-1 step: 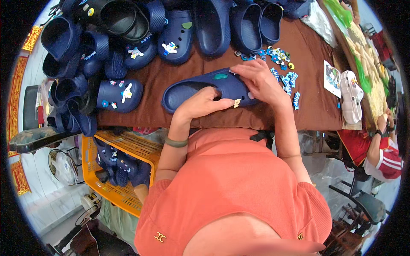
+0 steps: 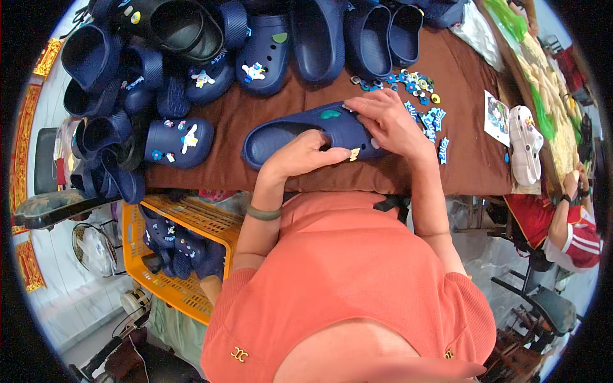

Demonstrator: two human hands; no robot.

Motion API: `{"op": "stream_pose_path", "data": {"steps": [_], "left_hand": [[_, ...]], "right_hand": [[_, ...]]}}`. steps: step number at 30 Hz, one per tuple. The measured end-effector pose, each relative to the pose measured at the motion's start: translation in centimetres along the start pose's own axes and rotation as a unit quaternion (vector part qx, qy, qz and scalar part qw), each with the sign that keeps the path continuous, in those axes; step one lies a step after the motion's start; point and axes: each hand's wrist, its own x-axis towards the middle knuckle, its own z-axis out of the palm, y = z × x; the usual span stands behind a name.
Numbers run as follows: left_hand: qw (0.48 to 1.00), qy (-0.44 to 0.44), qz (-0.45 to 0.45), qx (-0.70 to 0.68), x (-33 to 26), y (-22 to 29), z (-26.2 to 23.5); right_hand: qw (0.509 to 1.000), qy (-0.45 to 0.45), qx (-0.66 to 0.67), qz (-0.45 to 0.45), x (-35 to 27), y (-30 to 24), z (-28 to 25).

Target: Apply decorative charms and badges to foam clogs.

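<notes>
We find a navy clog (image 2: 345, 131) lying near the tabletop's (image 2: 223, 143) near edge, about midway along it, toe to the right. The left hand (image 2: 303, 154) is clamped on its upper, fingers inside the opening and thumb outside beside a cream charm (image 2: 354, 154); we judge that this backs the wall against pressure. The right hand (image 2: 391, 124) bears on the toe, thumb and fingers drawn close at the far side; we cannot tell whether anything is pinched there. Loose charms (image 2: 414, 85) and blue tags (image 2: 434, 120) lie toward the right edge, presumably for easy reach. A decorated clog (image 2: 171, 142) lies by the near-left corner, apparently set aside. On materials, we note smooth, matt, foam-like clogs with rounded toes; flat, rubbery-looking charms, a green charm (image 2: 330, 115) among those fitted; and creased brown cloth (image 2: 472, 76) covering the tabletop.
</notes>
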Motion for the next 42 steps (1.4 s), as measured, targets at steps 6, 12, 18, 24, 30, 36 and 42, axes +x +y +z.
{"op": "stream_pose_path", "data": {"steps": [6, 12, 18, 24, 30, 36, 42], "left_hand": [[0.999, 0.018, -0.006, 0.034, 0.0, 0.5, 0.1], [0.995, 0.035, 0.000, 0.093, 0.2, 0.4, 0.0], [0.995, 0.047, 0.015, 0.089, 0.2, 0.7, 0.2], [0.993, 0.042, -0.008, 0.113, 0.3, 0.4, 0.1], [0.993, 0.036, -0.007, 0.115, -0.1, 2.1, 0.2], [0.994, 0.048, 0.026, 0.092, 0.1, 0.9, 0.4], [0.995, 0.055, 0.041, 0.072, -0.1, 0.6, 0.5]], "right_hand": [[0.999, -0.011, 0.031, 0.021, 0.1, 0.2, 0.1], [0.998, 0.028, -0.050, -0.006, 0.3, 0.2, 0.7], [0.992, 0.032, -0.120, -0.011, 0.4, -1.0, 1.3], [0.992, 0.039, -0.117, 0.001, 0.2, -0.9, 1.8], [0.993, 0.061, -0.100, 0.014, -0.1, -0.9, 2.2], [0.990, 0.114, -0.080, 0.016, -0.4, -0.9, 2.7], [0.972, 0.228, -0.010, 0.063, -1.8, 0.7, 2.6]]}}
